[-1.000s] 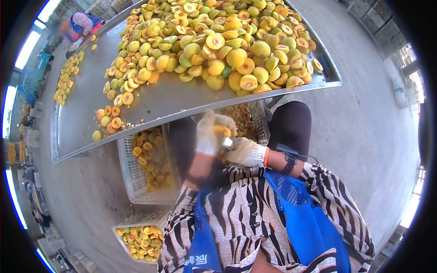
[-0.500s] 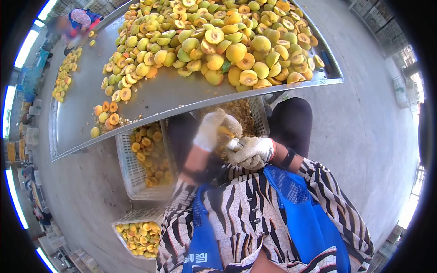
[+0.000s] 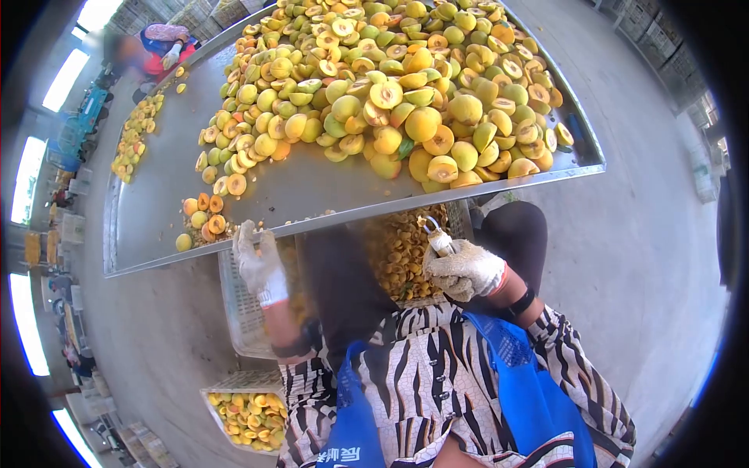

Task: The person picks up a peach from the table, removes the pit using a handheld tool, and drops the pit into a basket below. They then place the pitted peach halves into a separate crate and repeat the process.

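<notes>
My right hand (image 3: 464,270), in a whitish work glove, is closed round the pale handle of a pitting tool (image 3: 440,240). A curved metal loop sticks up from the tool's end. My left hand (image 3: 261,267), gloved too, is at the front edge of the metal table (image 3: 312,191), its fingers pointing up and apart, with nothing seen in it. Just beyond it lie a few peach halves (image 3: 209,214) among small scraps. A large heap of yellow-green peaches (image 3: 390,101), many cut in half, covers the table's far and right parts.
Between my knees a crate holds brownish pits and scraps (image 3: 409,265). Left of it, a white crate (image 3: 242,300) is partly covered by my left arm. Another crate of peach halves (image 3: 248,417) stands nearer. A co-worker (image 3: 160,47) is at the table's far left.
My left hand has left the tool and moved left to the table edge; the yellowish piece between my hands is no longer seen there. My right hand has shifted slightly right, still holding the tool.
</notes>
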